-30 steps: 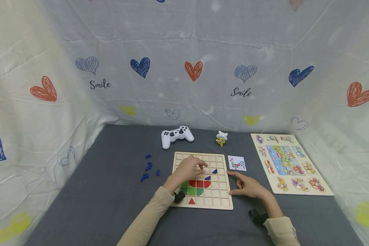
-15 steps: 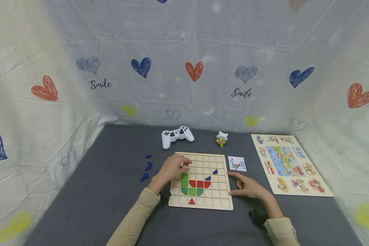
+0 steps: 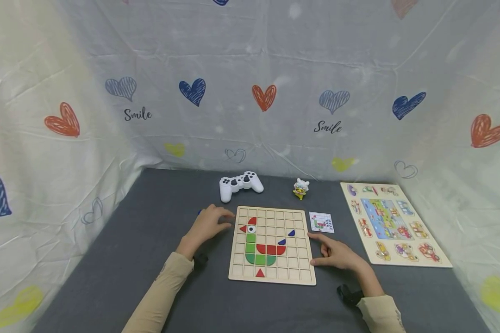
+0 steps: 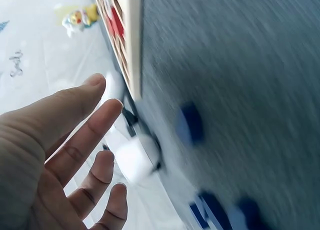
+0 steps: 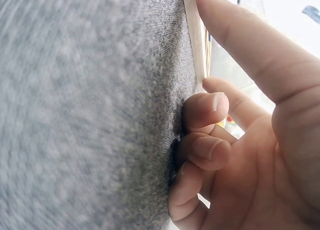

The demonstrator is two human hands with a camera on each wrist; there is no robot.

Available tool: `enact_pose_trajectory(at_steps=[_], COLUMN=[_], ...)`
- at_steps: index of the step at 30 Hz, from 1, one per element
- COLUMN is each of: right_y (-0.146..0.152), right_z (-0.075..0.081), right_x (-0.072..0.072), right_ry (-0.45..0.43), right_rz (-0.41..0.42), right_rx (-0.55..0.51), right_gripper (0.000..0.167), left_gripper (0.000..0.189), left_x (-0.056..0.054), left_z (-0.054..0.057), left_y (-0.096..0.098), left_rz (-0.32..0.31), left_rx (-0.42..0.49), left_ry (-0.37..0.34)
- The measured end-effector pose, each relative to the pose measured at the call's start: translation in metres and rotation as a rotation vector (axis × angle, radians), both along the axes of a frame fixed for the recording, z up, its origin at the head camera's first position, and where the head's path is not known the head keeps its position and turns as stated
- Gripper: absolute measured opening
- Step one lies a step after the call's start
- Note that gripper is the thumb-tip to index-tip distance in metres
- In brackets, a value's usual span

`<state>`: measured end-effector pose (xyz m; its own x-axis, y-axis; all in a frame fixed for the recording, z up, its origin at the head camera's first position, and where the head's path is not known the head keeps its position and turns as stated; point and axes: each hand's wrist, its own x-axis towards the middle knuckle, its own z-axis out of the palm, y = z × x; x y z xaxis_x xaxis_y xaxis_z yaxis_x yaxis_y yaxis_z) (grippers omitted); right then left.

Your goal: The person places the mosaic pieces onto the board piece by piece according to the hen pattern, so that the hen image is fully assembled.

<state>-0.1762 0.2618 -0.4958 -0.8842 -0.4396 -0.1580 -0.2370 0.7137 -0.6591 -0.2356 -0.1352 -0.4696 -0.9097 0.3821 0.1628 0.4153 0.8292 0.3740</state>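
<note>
My left hand is off the wooden grid board, over the dark table to its left. Its fingers are loosely bent with nothing between them. Dark blue pieces lie below it in the left wrist view; in the head view the hand mostly hides them. On the board, green squares, red pieces and a round eye piece form a bird shape. Two blue pieces lie at its right. My right hand touches the board's right edge with thumb and index finger; its other fingers curl in.
A small printed pattern card lies right of the board. Behind stand a white game controller and a small figurine. A larger wooden picture puzzle lies at the far right, near the curtain.
My left hand has moved left from the board's middle to the table, leaving a red piece above the round eye at the upper left. The right hand has stayed at the board's edge.
</note>
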Motion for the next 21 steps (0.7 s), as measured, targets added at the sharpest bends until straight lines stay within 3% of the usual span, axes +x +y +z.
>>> enact_pose_trajectory(at_steps=[11, 21], right_y=[-0.001, -0.001], right_z=[0.003, 0.002], right_x=[0.000, 0.001], right_ry=[-0.001, 0.011], right_rz=[-0.002, 0.002], right_rx=[-0.009, -0.008], right_gripper=[0.077, 0.078], left_gripper=[0.024, 0.023], left_x=[-0.010, -0.018], left_z=[-0.004, -0.010], left_y=[-0.041, -0.063], left_rz=[0.062, 0.045], left_rx=[-0.013, -0.047], left_ry=[-0.020, -0.017])
